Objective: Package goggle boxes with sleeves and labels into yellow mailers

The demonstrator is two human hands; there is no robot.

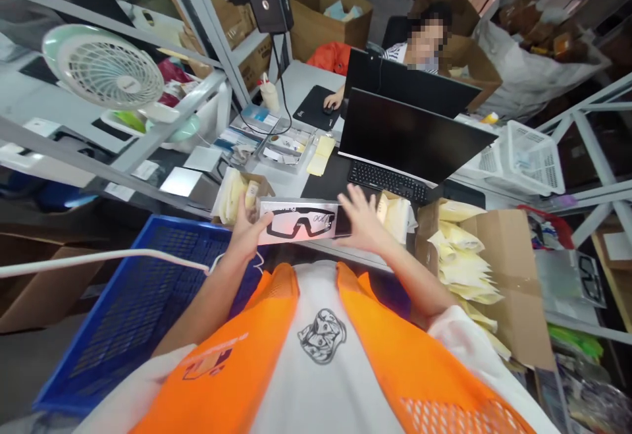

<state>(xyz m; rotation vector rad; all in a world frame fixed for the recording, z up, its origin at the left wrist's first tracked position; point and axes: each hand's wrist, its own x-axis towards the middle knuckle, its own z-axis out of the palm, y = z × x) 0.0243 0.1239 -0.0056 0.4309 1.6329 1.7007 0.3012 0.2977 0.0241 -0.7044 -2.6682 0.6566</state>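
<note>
A long silver-white box printed with a pair of sports glasses (301, 223) is held level in front of my chest, at the desk's near edge. My left hand (247, 226) grips its left end, thumb across the front face. At the dark right end, my right hand (364, 220) is open with its fingers spread; whether its palm touches the box I cannot tell. Behind my left hand sits a small carton of yellow padded envelopes (232, 197). More padded envelopes (395, 213) stand just beyond my right hand.
A black monitor (409, 134) and keyboard (388, 182) stand ahead. A cardboard box (513, 276) of yellow mailers is at right, a blue crate (123, 315) at lower left. A fan (106, 68) hangs by the metal frame. Opposite, a person's hand (334, 99) rests on a mouse.
</note>
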